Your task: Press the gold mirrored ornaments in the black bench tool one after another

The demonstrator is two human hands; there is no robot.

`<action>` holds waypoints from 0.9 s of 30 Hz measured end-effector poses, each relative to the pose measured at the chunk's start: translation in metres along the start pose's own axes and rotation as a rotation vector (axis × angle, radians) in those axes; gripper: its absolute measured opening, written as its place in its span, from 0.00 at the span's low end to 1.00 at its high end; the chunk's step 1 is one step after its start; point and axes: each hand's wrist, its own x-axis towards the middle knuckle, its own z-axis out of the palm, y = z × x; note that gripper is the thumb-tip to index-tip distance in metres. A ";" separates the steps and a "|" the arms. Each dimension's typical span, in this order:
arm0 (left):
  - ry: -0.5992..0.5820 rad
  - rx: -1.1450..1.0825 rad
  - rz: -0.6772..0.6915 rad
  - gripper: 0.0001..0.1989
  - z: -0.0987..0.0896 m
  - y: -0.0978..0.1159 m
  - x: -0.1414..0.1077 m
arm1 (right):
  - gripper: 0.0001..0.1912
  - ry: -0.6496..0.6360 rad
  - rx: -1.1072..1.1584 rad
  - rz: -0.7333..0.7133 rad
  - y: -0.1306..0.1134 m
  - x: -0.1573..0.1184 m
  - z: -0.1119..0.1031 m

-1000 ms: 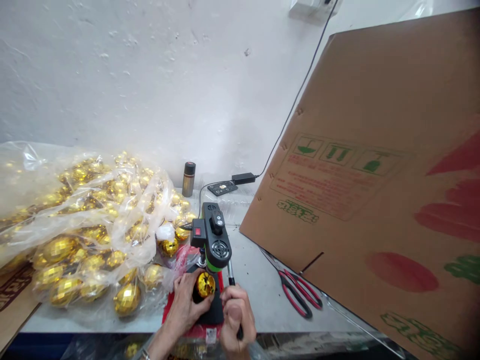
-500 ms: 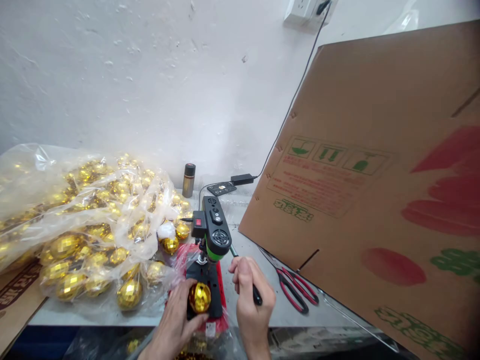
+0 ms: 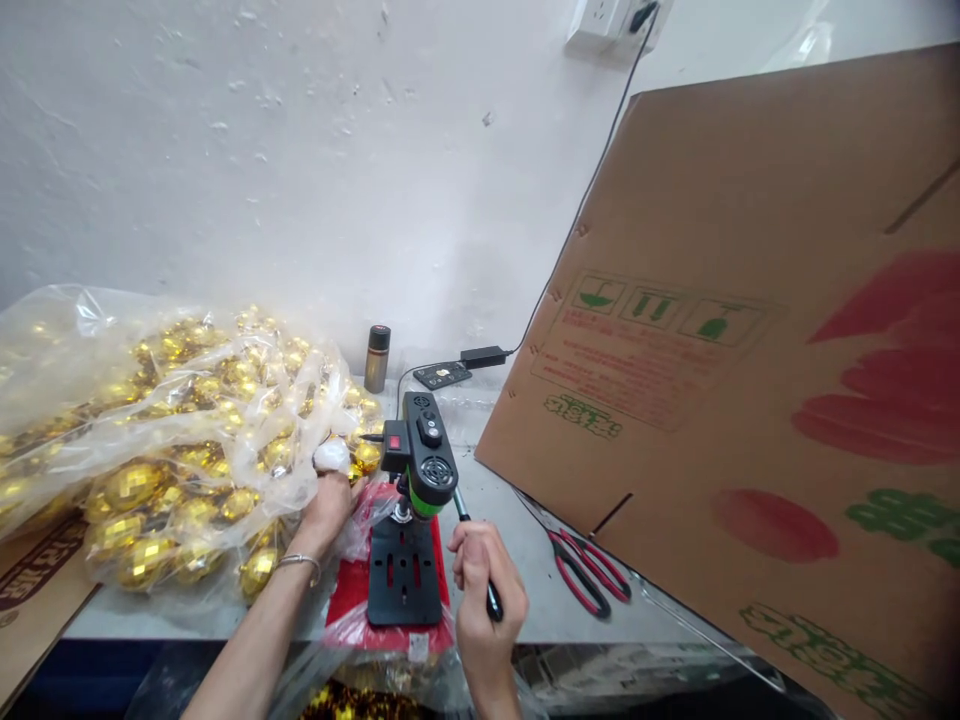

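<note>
A small black bench drill press [image 3: 431,455] with a green band stands at the front of the table. Its slotted base plate [image 3: 405,585] shows bare metal, on a red plastic sheet [image 3: 349,600]. My right hand [image 3: 491,580] is closed round the black-gripped feed lever [image 3: 463,508]. My left hand [image 3: 334,500], a bracelet at its wrist, reaches left of the press, among gold mirrored balls [image 3: 366,457] and beside a white ball-like piece [image 3: 331,456]. Its fingers are mostly hidden, so I cannot tell what they hold.
A large clear bag [image 3: 225,420] of gold balls fills the left side. Red-and-black-handled scissors [image 3: 589,575] lie to the right, before a big leaning carton [image 3: 675,300]. Behind the press are a brown bottle [image 3: 377,358] and a power adapter [image 3: 484,357] with a cord.
My left hand has moved from the base plate, where it held a gold ball, up and left to the loose balls. That ball is gone from the plate. My right hand stays on the lever.
</note>
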 end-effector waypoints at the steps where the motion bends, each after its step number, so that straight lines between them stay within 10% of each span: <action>1: -0.008 -0.036 0.005 0.18 0.001 0.000 0.001 | 0.18 0.004 0.008 -0.003 0.000 -0.001 0.001; 5: 0.021 -0.202 0.031 0.24 -0.004 -0.006 -0.010 | 0.19 0.015 0.026 0.028 -0.005 0.003 0.003; 9: 0.031 -0.837 0.034 0.31 -0.007 -0.013 -0.046 | 0.20 0.020 0.007 0.101 -0.017 0.020 0.004; 14: 0.049 -1.401 -0.096 0.39 0.032 -0.004 -0.100 | 0.22 0.008 -0.026 0.110 -0.027 0.040 0.004; 20: 0.227 -1.223 -0.021 0.34 0.101 0.001 -0.109 | 0.20 -0.015 -0.021 0.094 -0.028 0.039 0.003; 27: 0.286 -0.903 0.183 0.29 0.121 -0.008 -0.094 | 0.19 -0.017 -0.010 0.080 -0.025 0.033 0.002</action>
